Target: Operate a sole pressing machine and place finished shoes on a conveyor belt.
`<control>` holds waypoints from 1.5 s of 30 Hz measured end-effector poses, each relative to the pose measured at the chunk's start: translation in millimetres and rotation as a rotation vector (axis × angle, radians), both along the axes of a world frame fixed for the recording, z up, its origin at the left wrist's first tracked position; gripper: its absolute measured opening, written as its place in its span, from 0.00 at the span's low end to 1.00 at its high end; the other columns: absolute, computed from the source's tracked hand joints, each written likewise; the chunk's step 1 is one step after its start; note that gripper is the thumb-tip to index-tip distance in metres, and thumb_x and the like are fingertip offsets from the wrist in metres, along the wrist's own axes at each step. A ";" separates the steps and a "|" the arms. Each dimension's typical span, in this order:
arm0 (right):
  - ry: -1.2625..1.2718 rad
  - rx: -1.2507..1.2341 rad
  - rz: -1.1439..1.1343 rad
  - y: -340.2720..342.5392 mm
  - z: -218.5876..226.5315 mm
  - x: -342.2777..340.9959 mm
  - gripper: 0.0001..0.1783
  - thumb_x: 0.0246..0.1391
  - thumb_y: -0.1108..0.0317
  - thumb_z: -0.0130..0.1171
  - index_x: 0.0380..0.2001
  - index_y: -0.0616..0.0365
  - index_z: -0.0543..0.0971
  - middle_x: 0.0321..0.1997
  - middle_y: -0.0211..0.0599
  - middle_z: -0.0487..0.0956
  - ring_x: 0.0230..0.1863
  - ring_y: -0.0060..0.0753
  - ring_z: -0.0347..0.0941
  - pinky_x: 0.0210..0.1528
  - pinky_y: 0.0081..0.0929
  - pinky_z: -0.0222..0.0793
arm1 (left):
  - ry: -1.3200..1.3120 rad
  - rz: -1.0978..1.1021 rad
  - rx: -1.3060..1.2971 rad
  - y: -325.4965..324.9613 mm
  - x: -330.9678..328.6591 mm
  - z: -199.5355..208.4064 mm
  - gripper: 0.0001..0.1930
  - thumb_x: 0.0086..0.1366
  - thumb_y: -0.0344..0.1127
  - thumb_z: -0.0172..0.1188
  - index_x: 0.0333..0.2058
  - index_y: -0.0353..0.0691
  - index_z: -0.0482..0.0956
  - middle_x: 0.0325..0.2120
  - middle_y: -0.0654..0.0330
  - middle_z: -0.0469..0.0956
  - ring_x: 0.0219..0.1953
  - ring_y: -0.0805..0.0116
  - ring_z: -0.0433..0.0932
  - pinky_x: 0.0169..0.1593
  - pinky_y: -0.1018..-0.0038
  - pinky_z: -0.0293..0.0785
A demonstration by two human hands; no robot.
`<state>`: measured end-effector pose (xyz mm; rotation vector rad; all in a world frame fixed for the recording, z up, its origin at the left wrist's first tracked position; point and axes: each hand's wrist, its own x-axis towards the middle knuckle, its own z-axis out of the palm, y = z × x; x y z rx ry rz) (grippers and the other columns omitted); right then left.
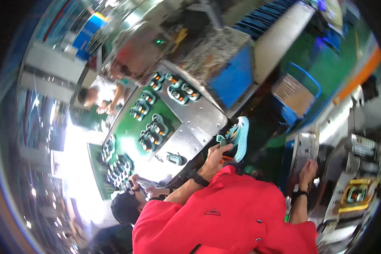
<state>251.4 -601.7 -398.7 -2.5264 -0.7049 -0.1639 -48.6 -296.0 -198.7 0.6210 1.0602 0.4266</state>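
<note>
My left hand (216, 157) is closed round a shoe (240, 137), held up near the corner of the metal table. The shoe has a pale turquoise sole and a dark upper with white and orange parts. My left wrist wears a black band. To the right, my right hand (308, 171) is closed beside the metal panel (305, 150) of a machine. Whatever lies inside its fingers, if anything, is hidden. A single shoe (174, 158) lies on the table close to my left forearm.
Several shoes (154, 129) stand in groups on a green and metal table (203, 114). A co-worker with dark headwear (125, 207) is at my left; another person (91, 97) works across the table. A blue cart (294, 95) and a machine with a yellow frame (360, 195) stand right.
</note>
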 end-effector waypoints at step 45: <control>-1.076 -0.316 1.096 1140.8 506.7 -109.2 0.27 0.52 0.61 0.62 0.53 0.59 0.68 0.55 0.49 0.69 0.54 0.55 0.68 0.55 0.45 0.66 | 0.527 0.795 0.741 557.6 -277.3 -232.9 0.44 0.60 0.38 0.63 0.66 0.27 0.46 0.64 0.35 0.54 0.68 0.49 0.55 0.68 0.64 0.52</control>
